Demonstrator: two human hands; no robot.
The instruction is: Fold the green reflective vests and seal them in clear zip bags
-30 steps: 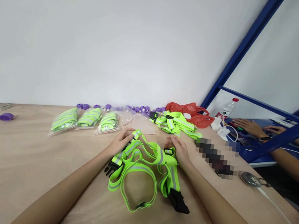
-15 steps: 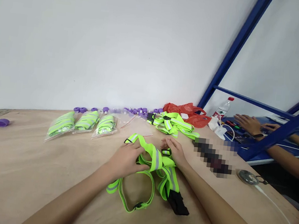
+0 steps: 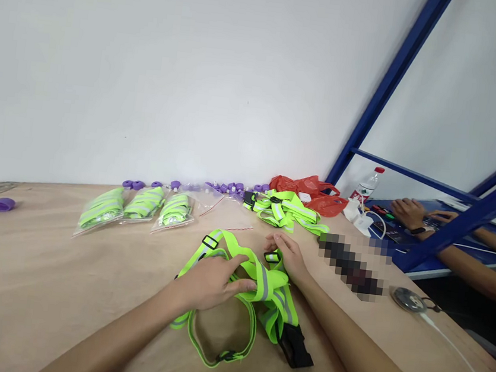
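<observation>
A neon-green reflective strap harness with grey stripes lies tangled on the brown-covered table in front of me. My left hand rests on its left side, thumb and index finger apart over the strap; the other fingertips are hidden. At the far right of the harness, my right hand curls its fingers round a strap beside a black slider. A black buckle hangs off the harness at the lower right. Nearer to me, one loop of strap stands on its edge, with a small black fitting.
Three clear bags of green straps lie behind, left of flat clear bags. More straps and a red plastic bag lie back right. Purple caps line the wall. A co-worker's hands are beyond the blue frame.
My left hand has shifted slightly right and down, and its index finger is straighter. The harness's left strap has spread, showing a slider. My right hand has barely moved.
</observation>
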